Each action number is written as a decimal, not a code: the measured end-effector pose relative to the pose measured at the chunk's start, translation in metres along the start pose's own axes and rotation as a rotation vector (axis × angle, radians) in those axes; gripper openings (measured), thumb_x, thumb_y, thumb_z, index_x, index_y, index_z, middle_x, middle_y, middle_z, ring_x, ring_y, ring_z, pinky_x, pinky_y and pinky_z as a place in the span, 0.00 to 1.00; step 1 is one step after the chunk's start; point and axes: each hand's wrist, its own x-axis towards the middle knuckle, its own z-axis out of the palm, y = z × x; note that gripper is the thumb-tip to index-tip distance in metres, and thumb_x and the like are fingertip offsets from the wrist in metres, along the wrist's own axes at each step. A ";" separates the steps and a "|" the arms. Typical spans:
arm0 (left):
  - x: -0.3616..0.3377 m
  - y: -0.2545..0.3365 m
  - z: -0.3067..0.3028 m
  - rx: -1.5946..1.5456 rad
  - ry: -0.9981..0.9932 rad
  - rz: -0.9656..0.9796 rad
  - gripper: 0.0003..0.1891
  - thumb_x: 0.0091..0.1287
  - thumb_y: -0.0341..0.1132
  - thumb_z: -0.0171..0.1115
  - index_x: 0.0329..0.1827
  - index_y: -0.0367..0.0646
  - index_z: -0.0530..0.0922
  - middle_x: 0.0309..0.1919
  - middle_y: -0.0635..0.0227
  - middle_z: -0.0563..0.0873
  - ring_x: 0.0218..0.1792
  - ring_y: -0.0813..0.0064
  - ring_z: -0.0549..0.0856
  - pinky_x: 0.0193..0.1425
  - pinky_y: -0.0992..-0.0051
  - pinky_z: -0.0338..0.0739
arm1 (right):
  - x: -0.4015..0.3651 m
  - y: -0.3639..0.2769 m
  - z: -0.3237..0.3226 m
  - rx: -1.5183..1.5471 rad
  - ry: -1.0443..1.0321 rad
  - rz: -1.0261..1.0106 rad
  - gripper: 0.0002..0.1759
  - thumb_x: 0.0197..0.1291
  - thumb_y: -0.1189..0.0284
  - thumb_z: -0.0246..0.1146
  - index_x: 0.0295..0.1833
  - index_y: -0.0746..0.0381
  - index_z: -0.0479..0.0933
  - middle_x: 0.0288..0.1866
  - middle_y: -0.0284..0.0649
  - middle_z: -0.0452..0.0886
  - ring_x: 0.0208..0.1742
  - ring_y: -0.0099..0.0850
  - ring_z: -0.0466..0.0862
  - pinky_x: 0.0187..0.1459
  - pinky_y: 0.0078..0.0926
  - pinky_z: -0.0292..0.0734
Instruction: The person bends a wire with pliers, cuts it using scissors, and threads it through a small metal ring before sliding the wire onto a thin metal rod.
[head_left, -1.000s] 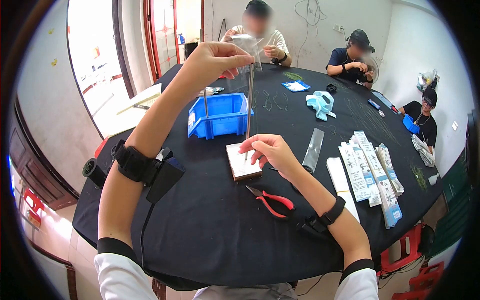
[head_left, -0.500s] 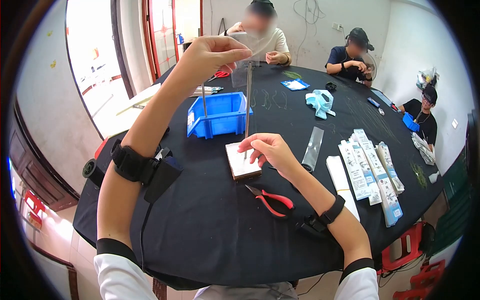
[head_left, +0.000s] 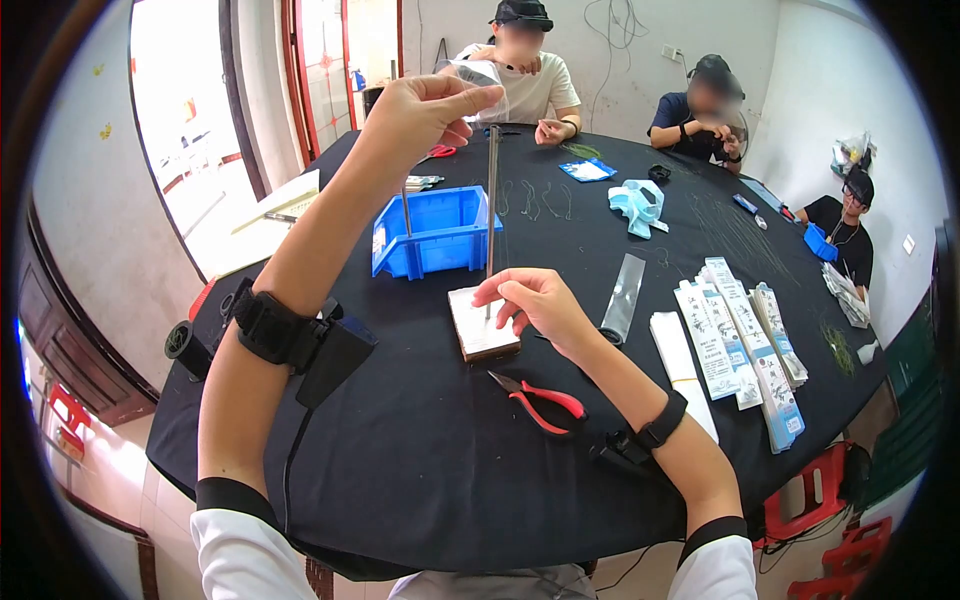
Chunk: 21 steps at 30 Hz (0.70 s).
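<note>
My left hand [head_left: 425,115] is raised over the far side of the table, its fingers pinching a small clear plastic piece [head_left: 483,80] that could be a bag or a sheet. Just beyond those fingertips is the top of an upright metal rod [head_left: 492,190], which rises from a white-topped block [head_left: 470,325]. Down by the rod's base, my right hand [head_left: 535,303] has curled fingers drawn together; whatever they hold is too thin or hidden to see. Red-handled pliers [head_left: 545,405] lie in front of the block.
Behind the block sits a blue bin [head_left: 430,245] with a second rod at it. To the right lie a clear sleeve [head_left: 625,295], printed packets [head_left: 745,350] and a light-blue strap bundle [head_left: 640,205]. A dark spool [head_left: 185,348] is at left. Several people sit around the table.
The clear plastic in my left hand has swung up from hanging beside the rod to above the fingers. My right hand has hardly moved. The person opposite has shifted their hands.
</note>
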 end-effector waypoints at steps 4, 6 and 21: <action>0.002 -0.006 0.001 -0.026 0.008 -0.008 0.17 0.58 0.50 0.67 0.31 0.42 0.82 0.18 0.76 0.77 0.22 0.87 0.78 0.33 0.86 0.74 | -0.001 -0.001 0.000 -0.004 0.004 0.004 0.15 0.61 0.72 0.48 0.43 0.65 0.79 0.40 0.38 0.82 0.27 0.18 0.79 0.24 0.11 0.72; 0.003 -0.009 0.000 -0.025 0.019 -0.006 0.17 0.58 0.50 0.67 0.31 0.42 0.82 0.18 0.76 0.76 0.22 0.87 0.77 0.33 0.86 0.74 | 0.000 -0.001 0.000 -0.007 0.004 -0.002 0.15 0.61 0.72 0.47 0.42 0.65 0.80 0.40 0.38 0.82 0.27 0.18 0.79 0.24 0.11 0.72; 0.003 -0.017 -0.002 -0.200 -0.063 -0.101 0.17 0.59 0.49 0.66 0.34 0.42 0.82 0.20 0.79 0.76 0.22 0.90 0.77 0.33 0.87 0.77 | -0.001 0.000 0.000 0.002 0.004 -0.006 0.15 0.61 0.74 0.47 0.42 0.67 0.79 0.40 0.39 0.82 0.28 0.19 0.79 0.24 0.12 0.73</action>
